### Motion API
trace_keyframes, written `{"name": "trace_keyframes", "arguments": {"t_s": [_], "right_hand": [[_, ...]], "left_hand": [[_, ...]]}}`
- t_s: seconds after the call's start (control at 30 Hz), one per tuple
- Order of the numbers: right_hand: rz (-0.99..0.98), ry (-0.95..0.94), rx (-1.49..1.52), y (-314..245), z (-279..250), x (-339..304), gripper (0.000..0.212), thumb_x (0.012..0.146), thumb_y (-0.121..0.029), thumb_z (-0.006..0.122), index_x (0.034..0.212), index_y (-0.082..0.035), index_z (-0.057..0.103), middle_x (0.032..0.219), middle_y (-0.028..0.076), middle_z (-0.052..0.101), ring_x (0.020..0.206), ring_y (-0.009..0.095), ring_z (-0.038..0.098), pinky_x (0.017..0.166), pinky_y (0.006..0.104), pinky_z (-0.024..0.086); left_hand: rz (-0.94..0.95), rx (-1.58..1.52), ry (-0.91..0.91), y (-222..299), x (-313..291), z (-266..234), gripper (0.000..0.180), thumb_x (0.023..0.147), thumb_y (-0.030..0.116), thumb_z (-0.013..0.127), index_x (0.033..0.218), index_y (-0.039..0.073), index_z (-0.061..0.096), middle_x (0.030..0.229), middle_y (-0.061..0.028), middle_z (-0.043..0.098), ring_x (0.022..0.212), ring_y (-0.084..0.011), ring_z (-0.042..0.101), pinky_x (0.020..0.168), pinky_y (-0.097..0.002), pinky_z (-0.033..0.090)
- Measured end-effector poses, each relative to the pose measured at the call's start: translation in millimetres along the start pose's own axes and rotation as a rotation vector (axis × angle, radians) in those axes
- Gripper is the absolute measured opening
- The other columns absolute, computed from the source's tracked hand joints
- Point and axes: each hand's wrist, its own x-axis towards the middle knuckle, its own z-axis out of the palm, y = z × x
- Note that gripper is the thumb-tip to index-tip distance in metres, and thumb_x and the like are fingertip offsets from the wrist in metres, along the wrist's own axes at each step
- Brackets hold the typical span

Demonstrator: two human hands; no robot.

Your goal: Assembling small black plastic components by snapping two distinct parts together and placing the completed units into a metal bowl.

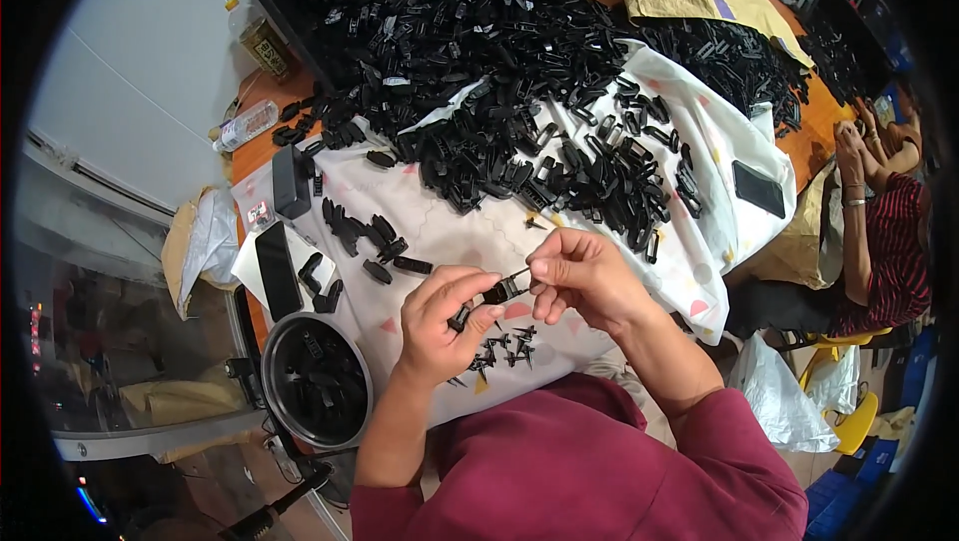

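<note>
Close to the front edge of the cloth-covered table, my left hand [440, 326] is closed around a small black plastic part [504, 289] whose end sticks out past the fingertips. Just to its right, my right hand [589, 279] pinches a thin dark pin-like piece [520, 272] between thumb and forefinger, touching or very near that part; the exact contact is too small to tell. Below both hands, several small black pointed pieces [514, 346] lie loose on the white patterned cloth [455, 236].
A large heap of black plastic parts [479, 141] spreads beyond my hands. At left stand a round metal bowl [268, 371] holding dark parts, a black box [291, 181] and a bottle [247, 125]. A phone [759, 189] lies right, near a seated person [894, 241].
</note>
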Motion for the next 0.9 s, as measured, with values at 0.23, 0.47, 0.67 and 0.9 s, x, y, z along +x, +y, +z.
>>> {"name": "trace_keyframes", "arguments": {"t_s": [0.23,0.47,0.67,0.9], "right_hand": [[-0.025,0.000,0.048,19,13,-6,0.015,0.084,-0.011,0.058,0.091,0.001,0.050,0.070,0.012,0.060,0.058,0.019,0.063,0.047,0.0259,0.051],[-0.577,0.185,-0.878,40,18,-2,0.023,0.081,-0.010,0.062,0.097,0.002,0.050,0.071,0.010,0.060,0.054,0.014,0.058,0.050,0.0244,0.046],[-0.468,0.004,-0.884,47,15,-8,0.018,0.082,-0.008,0.060,0.094,0.004,0.054,0.080,0.011,0.063,0.068,0.012,0.061,0.059,0.0236,0.049],[-0.294,0.136,-0.601,54,4,-2,0.028,0.082,-0.011,0.061,0.105,0.002,0.052,0.084,0.007,0.062,0.069,0.012,0.059,0.060,0.0245,0.048]], "left_hand": [[-0.413,-0.596,0.182,-19,-23,28,0.027,0.078,0.013,0.065,0.099,-0.002,0.058,0.102,-0.0097,0.057,0.090,-0.0151,0.054,0.078,-0.0262,0.042],[-0.601,-0.703,0.326,3,-21,41,0.040,0.078,0.021,0.067,0.106,-0.004,0.054,0.088,-0.0066,0.059,0.063,-0.0072,0.048,0.055,-0.0195,0.040],[-0.676,-1.066,0.232,-18,-42,18,0.024,0.083,0.017,0.061,0.099,0.000,0.058,0.085,-0.0035,0.059,0.061,-0.0056,0.047,0.057,-0.0187,0.040],[-0.478,0.940,-0.048,-75,-32,-27,0.015,0.073,0.013,0.061,0.087,0.008,0.061,0.078,-0.0114,0.062,0.063,-0.0253,0.060,0.053,-0.0338,0.045]]}}
